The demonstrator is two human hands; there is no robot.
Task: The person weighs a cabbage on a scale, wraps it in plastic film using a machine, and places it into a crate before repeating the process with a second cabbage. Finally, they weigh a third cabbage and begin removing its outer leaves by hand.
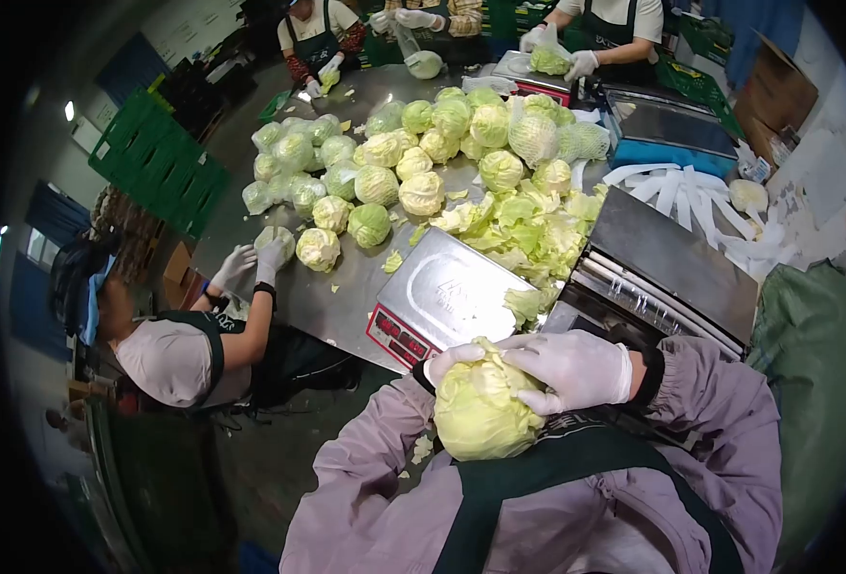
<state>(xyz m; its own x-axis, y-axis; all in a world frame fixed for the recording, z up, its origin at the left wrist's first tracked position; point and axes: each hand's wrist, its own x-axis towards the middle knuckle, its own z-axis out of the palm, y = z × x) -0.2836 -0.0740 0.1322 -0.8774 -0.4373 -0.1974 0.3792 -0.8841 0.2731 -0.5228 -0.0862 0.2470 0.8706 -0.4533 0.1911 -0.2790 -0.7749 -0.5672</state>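
Observation:
Close to my chest I hold a pale green cabbage [485, 407] between both gloved hands. My left hand [454, 362] is closed on its upper left side, with its fingers partly hidden behind the cabbage. Across its top right lies my right hand [576, 368], fingers bent over the outer leaves. Just beyond the cabbage sits a digital scale [447, 287] with a red front and a bare metal plate. Loose cabbage leaves [538, 230] are heaped behind it, some touching the scale's right side.
Many cabbages [423, 191], some bagged or netted, cover the metal table [303, 306]. A wrapping machine [662, 277] stands to my right, beside a green sack [806, 354]. A co-worker [179, 354] handles a cabbage on the left; several others work across the table. Green crates [155, 158] are stacked far left.

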